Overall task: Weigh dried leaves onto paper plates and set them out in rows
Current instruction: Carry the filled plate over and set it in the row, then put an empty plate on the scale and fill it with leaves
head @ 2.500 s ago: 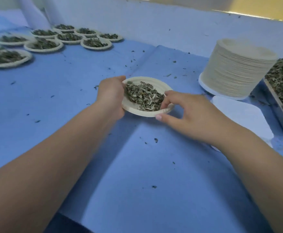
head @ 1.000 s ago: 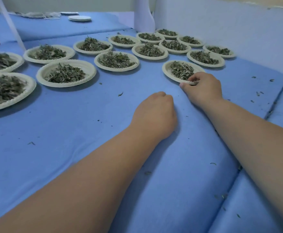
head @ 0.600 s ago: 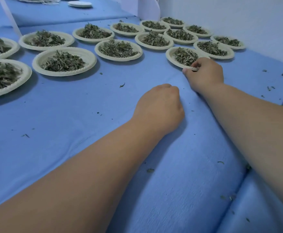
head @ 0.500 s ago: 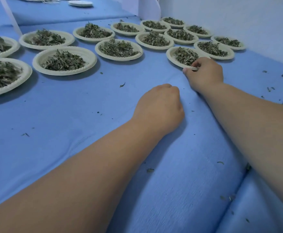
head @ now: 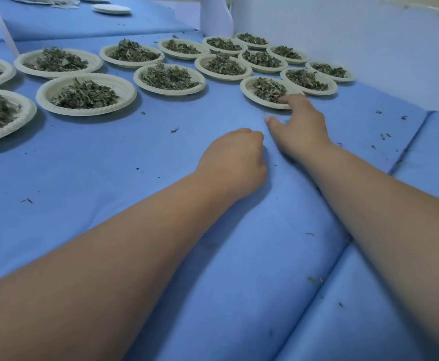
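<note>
Several paper plates of dried leaves stand in rows on the blue cloth (head: 109, 157). The nearest plate on the right (head: 249, 91) holds a small heap of leaves (head: 268, 88). My right hand (head: 300, 126) lies just in front of it with spread fingers, fingertips at the plate's near rim and thumb pointing left, holding nothing. My left hand (head: 235, 158) rests on the cloth as a loose fist, knuckles down, with nothing visible in it.
More filled plates sit at the left, such as a large one (head: 85, 93) and one at the edge (head: 2, 115). An empty plate (head: 111, 8) lies far back. A blue wall (head: 369, 48) rises behind the rows. Leaf crumbs dot the cloth; a seam (head: 406, 149) runs at right.
My right hand has let go of the plate's rim, opened its fingers and drawn back slightly. The left fist has stayed in place.
</note>
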A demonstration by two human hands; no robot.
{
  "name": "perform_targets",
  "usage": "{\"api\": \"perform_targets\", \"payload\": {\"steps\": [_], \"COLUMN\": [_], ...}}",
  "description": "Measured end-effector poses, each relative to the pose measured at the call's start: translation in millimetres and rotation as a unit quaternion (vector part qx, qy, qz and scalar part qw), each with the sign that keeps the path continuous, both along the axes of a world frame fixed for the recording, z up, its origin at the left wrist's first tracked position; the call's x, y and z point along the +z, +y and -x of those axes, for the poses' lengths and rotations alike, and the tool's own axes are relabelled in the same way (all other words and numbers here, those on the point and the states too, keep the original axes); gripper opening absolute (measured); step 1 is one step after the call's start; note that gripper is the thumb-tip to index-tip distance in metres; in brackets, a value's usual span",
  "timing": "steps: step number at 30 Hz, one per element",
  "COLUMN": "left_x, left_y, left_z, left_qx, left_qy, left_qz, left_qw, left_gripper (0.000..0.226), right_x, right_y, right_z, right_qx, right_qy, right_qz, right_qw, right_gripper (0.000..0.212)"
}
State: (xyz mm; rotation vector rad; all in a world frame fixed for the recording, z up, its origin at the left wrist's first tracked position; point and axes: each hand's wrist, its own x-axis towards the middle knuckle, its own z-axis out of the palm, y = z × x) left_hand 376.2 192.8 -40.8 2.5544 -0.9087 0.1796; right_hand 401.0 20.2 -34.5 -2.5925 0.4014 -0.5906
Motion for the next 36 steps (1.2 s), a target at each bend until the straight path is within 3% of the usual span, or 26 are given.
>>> {"api": "perform_targets", "payload": {"steps": [2,6,9,14,17,23,28,31,36], "left_x": [4.5,13.9,22.6,38.5,49.0,73.0,77.5,75.3,68.8], "left_y": [-6.4,-23.0,-37.0,-77.1,-105.2,-153.3,-190.3,-212.7,-251.4], "left_z": [8.1,39.4,72.9,135.4,174.0,255.3,322.1,359.6,385.2], "left_qx": [-0.027,-0.074,-0.094,-0.162,-0.197,-0.309,-0.41,-0.422,-0.418], "left_qy": [0.011,0.028,0.036,0.015,0.007,-0.031,-0.029,-0.026,-0.079], "left_qz": [0.005,0.043,0.095,0.107,0.124,0.16,0.19,0.222,0.248], "left_qw": [1.0,0.996,0.99,0.981,0.973,0.937,0.892,0.879,0.87], "left_gripper": [0.039,0.038,0.043,0.021,0.025,0.008,0.035,0.037,0.027], "right_x": [4.2,16.7,27.0,40.4,51.5,67.3,62.8,50.5,25.7], "right_y": [2.3,0.8,-6.1,-22.0,-30.4,-56.6,-87.7,-107.8,-141.0], "right_z": [27.2,88.2,138.4,225.6,273.8,381.2,473.5,526.9,594.6], "right_qx": [0.019,0.013,-0.007,-0.052,-0.08,-0.123,-0.155,-0.171,-0.272], "right_qy": [0.006,-0.001,-0.014,-0.075,-0.104,-0.157,-0.214,-0.208,-0.188], "right_qz": [0.011,0.044,0.016,-0.053,-0.074,-0.079,-0.087,-0.087,-0.071], "right_qw": [1.0,0.999,1.0,0.994,0.989,0.977,0.961,0.959,0.941], "right_gripper": [0.053,0.044,0.04,0.035,0.038,0.043,0.051,0.065,0.06]}}
